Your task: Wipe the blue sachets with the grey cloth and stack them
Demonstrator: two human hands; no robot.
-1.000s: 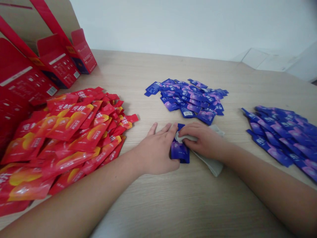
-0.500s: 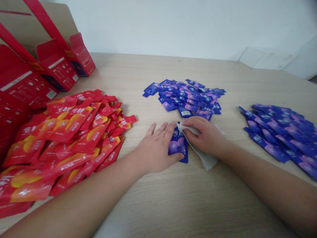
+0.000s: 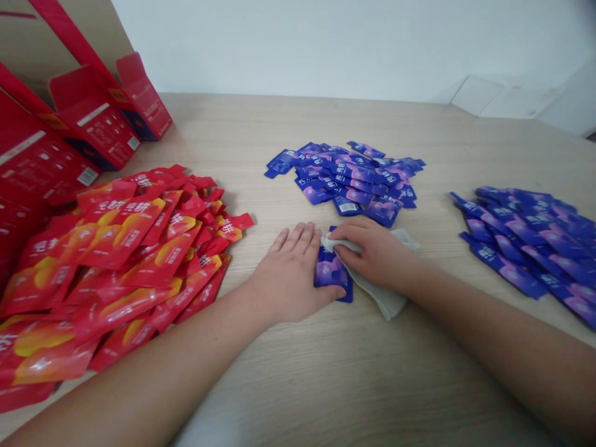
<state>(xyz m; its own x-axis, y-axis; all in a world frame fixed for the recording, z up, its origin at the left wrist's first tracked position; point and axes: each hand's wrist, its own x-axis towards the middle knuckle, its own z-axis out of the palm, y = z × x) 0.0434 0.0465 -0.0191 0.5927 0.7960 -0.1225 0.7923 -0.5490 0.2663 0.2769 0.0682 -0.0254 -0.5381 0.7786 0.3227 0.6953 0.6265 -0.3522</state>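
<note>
A single blue-purple sachet (image 3: 329, 272) lies flat on the wooden table between my hands. My left hand (image 3: 291, 273) rests flat along its left side, fingers stretched out, with the thumb lying across the sachet's lower part. Pinched in my right hand (image 3: 372, 251) is a whitish cloth (image 3: 390, 299), its bunched tip pressed on the upper part of the sachet. The rest of the cloth trails under and beside that hand. Part of the sachet is hidden by the cloth and fingers.
Beyond my hands lies a pile of blue sachets (image 3: 354, 177). Another blue pile (image 3: 526, 239) is at the right. Red-orange sachets (image 3: 125, 261) are heaped at the left, before red cardboard boxes (image 3: 95, 118). A white wall (image 3: 298, 49) borders the table's back.
My right hand has slid the cloth tip slightly left across the sachet's upper part. My left hand stays on the sachet's side. The view has shifted a little.
</note>
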